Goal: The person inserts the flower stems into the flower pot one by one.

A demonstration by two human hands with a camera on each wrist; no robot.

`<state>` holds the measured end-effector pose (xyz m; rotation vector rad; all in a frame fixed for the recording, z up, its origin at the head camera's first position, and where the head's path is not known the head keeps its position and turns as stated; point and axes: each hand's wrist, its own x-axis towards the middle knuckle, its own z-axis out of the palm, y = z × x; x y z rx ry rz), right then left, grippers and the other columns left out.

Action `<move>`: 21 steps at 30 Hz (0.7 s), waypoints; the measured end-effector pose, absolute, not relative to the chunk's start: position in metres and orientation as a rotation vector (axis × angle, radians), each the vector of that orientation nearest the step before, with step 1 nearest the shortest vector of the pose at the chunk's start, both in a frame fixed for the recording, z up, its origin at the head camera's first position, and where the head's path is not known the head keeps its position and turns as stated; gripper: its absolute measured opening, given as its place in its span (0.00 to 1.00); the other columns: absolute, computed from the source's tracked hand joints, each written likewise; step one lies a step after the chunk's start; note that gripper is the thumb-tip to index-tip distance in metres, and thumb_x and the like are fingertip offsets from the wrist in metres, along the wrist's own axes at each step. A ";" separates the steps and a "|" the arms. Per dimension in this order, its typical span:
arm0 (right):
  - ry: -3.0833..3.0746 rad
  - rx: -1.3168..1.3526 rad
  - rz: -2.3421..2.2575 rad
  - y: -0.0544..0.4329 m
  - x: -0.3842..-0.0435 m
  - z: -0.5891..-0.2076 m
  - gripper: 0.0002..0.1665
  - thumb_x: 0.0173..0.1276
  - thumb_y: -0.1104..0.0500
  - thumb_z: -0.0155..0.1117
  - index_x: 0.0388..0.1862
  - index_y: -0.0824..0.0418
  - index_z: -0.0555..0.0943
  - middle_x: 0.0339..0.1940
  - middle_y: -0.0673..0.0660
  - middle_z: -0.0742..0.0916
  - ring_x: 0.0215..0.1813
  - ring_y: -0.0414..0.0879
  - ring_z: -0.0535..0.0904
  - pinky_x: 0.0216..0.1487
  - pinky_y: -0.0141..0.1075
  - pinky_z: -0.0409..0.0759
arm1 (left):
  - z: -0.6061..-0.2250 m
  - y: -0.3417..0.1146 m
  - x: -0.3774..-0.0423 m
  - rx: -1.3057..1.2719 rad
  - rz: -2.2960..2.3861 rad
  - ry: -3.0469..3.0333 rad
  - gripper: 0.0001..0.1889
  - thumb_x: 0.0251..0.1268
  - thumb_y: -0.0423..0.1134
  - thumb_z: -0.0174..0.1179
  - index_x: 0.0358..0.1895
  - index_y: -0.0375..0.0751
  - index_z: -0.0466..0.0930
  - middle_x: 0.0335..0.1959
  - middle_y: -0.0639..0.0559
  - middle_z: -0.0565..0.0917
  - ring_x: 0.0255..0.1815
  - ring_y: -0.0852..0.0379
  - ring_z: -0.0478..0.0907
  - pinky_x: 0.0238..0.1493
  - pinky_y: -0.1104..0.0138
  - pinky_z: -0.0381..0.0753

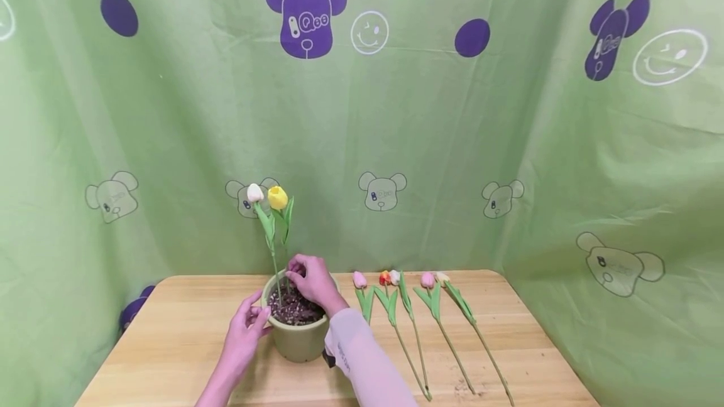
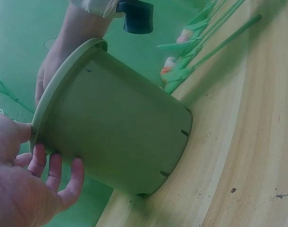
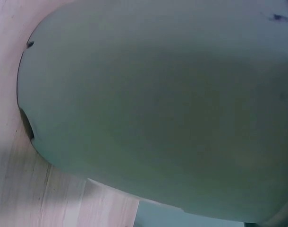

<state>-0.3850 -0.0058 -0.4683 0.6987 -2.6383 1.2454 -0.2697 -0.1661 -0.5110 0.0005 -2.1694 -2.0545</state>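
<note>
The left hand (image 1: 244, 331) grips the pot (image 1: 302, 345) at its left, the right hand (image 1: 314, 282) pinches a yellow tulip (image 1: 278, 198) upright inside it beside a white tulip (image 1: 255, 193), loose tulips (image 1: 434, 301) lie on the desk (image 1: 181, 338) right of the pot, and a green curtain (image 1: 384, 124) hangs behind.

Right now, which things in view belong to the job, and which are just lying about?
Job:
- pot
- soil
- upright white tulip
- yellow tulip beside it
- probably the five loose tulips on the table

Just about:
- dark crumbs on the table
- printed green curtain behind
</note>
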 end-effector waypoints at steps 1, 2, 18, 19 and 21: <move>-2.641 0.700 1.231 -0.006 -0.385 -0.469 0.03 0.70 0.61 0.71 0.41 0.57 0.86 0.34 0.48 0.88 0.34 0.34 0.80 0.43 0.26 0.85 | -0.511 -0.166 -0.269 0.003 -2.059 -2.166 0.29 0.80 0.32 0.53 0.79 0.36 0.58 0.53 0.36 0.76 0.53 0.52 0.80 0.58 0.65 0.89; -2.642 0.705 1.210 -0.006 -0.386 -0.469 0.03 0.70 0.61 0.71 0.41 0.57 0.86 0.34 0.48 0.88 0.35 0.34 0.80 0.44 0.26 0.85 | -0.511 -0.166 -0.269 0.003 -2.058 -2.165 0.29 0.80 0.32 0.53 0.79 0.36 0.58 0.53 0.36 0.76 0.54 0.52 0.80 0.58 0.65 0.89; -2.678 0.689 1.181 -0.007 -0.385 -0.468 0.04 0.71 0.60 0.70 0.42 0.57 0.86 0.36 0.49 0.89 0.34 0.33 0.81 0.43 0.23 0.84 | -0.513 -0.165 -0.269 0.015 -2.046 -2.169 0.28 0.80 0.32 0.53 0.79 0.36 0.59 0.53 0.35 0.77 0.54 0.51 0.80 0.58 0.64 0.89; -2.675 0.688 1.193 -0.007 -0.385 -0.468 0.04 0.71 0.60 0.70 0.42 0.57 0.86 0.36 0.49 0.89 0.34 0.33 0.81 0.43 0.24 0.84 | -0.513 -0.165 -0.269 0.012 -2.044 -2.169 0.29 0.80 0.32 0.53 0.79 0.35 0.59 0.53 0.35 0.77 0.54 0.51 0.80 0.58 0.63 0.89; -2.668 0.680 1.201 -0.007 -0.385 -0.469 0.04 0.71 0.60 0.70 0.43 0.57 0.86 0.36 0.49 0.89 0.35 0.34 0.81 0.43 0.24 0.85 | -0.513 -0.165 -0.269 0.006 -2.042 -2.168 0.29 0.80 0.33 0.53 0.79 0.35 0.59 0.53 0.35 0.77 0.54 0.51 0.80 0.58 0.63 0.89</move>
